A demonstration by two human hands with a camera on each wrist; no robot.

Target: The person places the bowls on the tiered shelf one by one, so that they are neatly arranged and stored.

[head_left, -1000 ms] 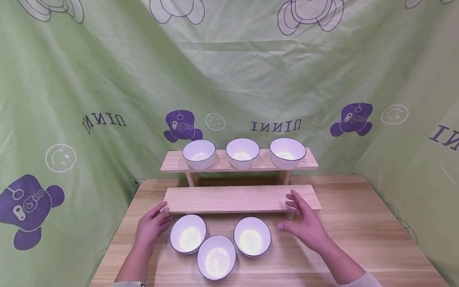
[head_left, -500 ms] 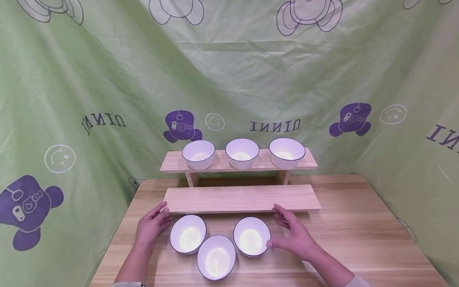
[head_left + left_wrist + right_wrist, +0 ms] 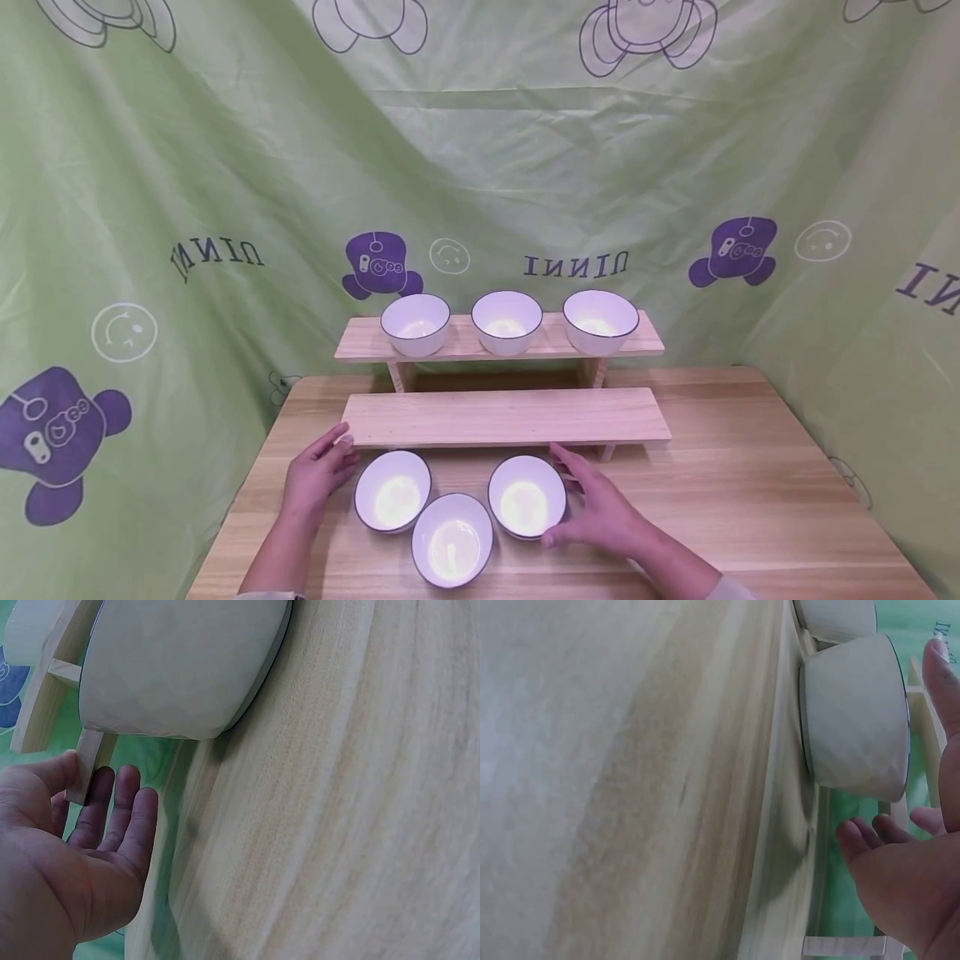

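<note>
Three white bowls with dark rims stand on the table before the lower wooden shelf: a left bowl, a front bowl and a right bowl. At the lower shelf's left end, my left hand holds the board's corner between thumb and fingers; the left wrist view shows the board end there. My right hand is beside the right bowl with thumb and fingers spread around its right side. In the right wrist view, a gap shows between the fingers and the bowl.
Behind, a raised wooden shelf carries three more white bowls, such as the middle one. The lower shelf is bare. The wooden table extends to the right. Green printed cloth hangs around the back and sides.
My right hand has come from the lower shelf's right end, moving left and nearer to me, to the right bowl's side. The left hand and the bowls stay in place.
</note>
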